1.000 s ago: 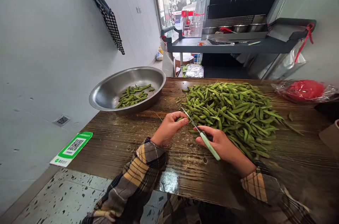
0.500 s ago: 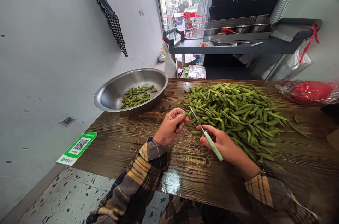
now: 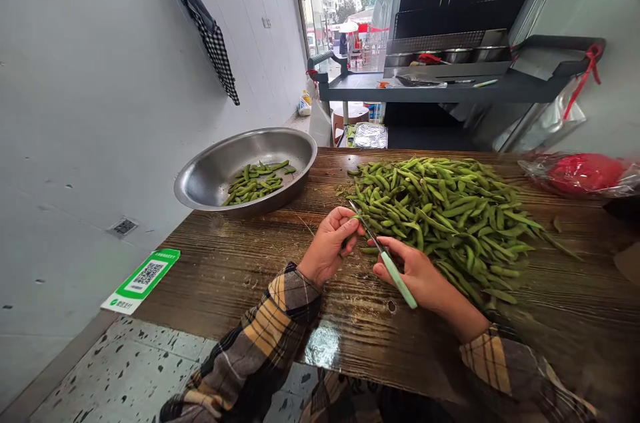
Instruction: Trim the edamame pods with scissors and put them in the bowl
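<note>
Between the fingertips of my left hand [image 3: 331, 244] is a green pod [image 3: 355, 217], mostly hidden by the fingers. My right hand [image 3: 411, 271] grips scissors with pale green handles [image 3: 399, 280]; their blades point up and left and lie right at the pod. Just beyond my hands a large heap of green pods [image 3: 445, 209] covers part of the brown wooden table [image 3: 225, 276]. A wide steel basin [image 3: 200, 176] at the back left holds several pods on its bottom.
A green and white QR code card [image 3: 143, 279] lies at the table's left edge by the wall. Red stuff in clear plastic [image 3: 585, 171] sits at the back right. Behind the table stands a dark grey cart [image 3: 430, 93].
My left hand has moved slightly right, towards the scissors. The scissors have shifted slightly left, and their blades now meet the pod at my left fingertips.
</note>
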A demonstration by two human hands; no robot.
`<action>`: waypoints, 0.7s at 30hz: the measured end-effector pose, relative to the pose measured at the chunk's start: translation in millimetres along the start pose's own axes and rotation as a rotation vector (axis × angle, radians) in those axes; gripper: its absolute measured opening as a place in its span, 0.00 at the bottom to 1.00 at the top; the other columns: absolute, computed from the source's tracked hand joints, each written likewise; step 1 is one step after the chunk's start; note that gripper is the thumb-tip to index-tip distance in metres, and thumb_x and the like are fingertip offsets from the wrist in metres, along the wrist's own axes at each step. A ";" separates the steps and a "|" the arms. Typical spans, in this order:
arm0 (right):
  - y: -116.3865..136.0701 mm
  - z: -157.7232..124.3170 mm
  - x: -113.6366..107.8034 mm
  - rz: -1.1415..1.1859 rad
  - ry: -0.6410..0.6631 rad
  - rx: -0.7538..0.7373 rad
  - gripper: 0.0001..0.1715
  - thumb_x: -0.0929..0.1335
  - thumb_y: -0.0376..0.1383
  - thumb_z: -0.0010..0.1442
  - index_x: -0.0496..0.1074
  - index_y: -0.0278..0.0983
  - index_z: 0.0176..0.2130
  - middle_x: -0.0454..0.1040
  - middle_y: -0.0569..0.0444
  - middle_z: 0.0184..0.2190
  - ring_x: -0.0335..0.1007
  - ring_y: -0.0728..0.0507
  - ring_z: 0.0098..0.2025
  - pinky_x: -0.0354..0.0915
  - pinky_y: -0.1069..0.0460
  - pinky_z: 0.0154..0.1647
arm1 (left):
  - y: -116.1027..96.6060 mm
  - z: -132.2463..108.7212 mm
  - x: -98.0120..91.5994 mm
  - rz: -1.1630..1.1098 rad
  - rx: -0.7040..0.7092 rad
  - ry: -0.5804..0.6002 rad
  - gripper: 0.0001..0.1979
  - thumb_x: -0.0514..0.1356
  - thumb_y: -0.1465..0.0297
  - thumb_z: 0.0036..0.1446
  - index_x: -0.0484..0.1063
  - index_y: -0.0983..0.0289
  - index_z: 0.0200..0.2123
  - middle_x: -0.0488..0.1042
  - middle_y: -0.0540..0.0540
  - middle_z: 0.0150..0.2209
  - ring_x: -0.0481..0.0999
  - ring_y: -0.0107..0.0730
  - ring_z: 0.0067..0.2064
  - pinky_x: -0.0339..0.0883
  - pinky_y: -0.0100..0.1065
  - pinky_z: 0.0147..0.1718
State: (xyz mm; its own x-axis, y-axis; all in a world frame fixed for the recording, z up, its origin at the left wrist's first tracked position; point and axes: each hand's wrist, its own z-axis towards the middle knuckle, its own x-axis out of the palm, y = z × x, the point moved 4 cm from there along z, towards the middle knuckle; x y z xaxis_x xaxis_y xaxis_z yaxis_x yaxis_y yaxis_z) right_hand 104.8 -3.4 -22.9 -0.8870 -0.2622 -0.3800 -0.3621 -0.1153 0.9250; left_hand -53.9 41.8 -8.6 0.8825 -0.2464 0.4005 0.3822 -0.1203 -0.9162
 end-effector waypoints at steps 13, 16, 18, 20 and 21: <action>0.8 1.5 1.7 0.013 0.017 -0.072 0.28 0.68 0.48 0.58 0.73 0.33 0.52 0.77 0.49 0.41 0.71 0.41 0.40 0.66 0.49 0.43 | -1.5 -0.5 -0.7 0.041 -0.029 -0.031 0.17 0.68 0.63 0.47 0.63 0.64 0.33 0.72 0.47 0.23 0.60 0.16 0.15 0.44 0.21 0.13; 1.3 2.6 2.3 -0.005 0.025 -0.077 0.27 0.68 0.47 0.58 0.74 0.33 0.50 0.78 0.50 0.38 0.71 0.42 0.37 0.66 0.49 0.41 | -2.9 0.7 -3.2 0.038 -0.028 -0.033 0.15 0.66 0.66 0.49 0.63 0.64 0.33 0.71 0.46 0.23 0.59 0.16 0.15 0.45 0.21 0.13; 2.3 2.8 0.5 -0.013 0.004 -0.068 0.26 0.69 0.47 0.57 0.76 0.32 0.48 0.78 0.51 0.34 0.71 0.42 0.35 0.66 0.50 0.38 | -3.9 1.9 -5.1 0.020 -0.026 -0.026 0.13 0.65 0.68 0.49 0.63 0.63 0.34 0.70 0.46 0.23 0.59 0.16 0.16 0.46 0.21 0.14; 2.7 2.5 -3.5 0.028 -0.022 -0.032 0.26 0.70 0.47 0.55 0.76 0.32 0.47 0.75 0.53 0.29 0.69 0.44 0.30 0.65 0.50 0.34 | -4.7 3.3 -6.7 -0.024 -0.029 -0.007 0.11 0.64 0.70 0.49 0.63 0.64 0.34 0.71 0.47 0.26 0.60 0.17 0.17 0.48 0.21 0.15; 2.3 2.2 -6.5 0.076 -0.035 -0.002 0.27 0.70 0.47 0.55 0.75 0.32 0.48 0.74 0.54 0.27 0.67 0.46 0.27 0.65 0.51 0.30 | -5.0 4.1 -7.4 -0.054 -0.034 0.003 0.11 0.63 0.70 0.49 0.63 0.64 0.34 0.72 0.49 0.27 0.61 0.17 0.18 0.49 0.21 0.15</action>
State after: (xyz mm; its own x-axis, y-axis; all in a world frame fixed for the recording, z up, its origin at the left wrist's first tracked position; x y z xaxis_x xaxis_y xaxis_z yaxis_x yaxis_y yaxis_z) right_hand 109.1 0.2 -18.3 -0.9213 -0.2370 -0.3081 -0.2929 -0.0979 0.9511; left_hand -61.2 48.1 -7.0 0.8599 -0.2412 0.4498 0.4201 -0.1658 -0.8922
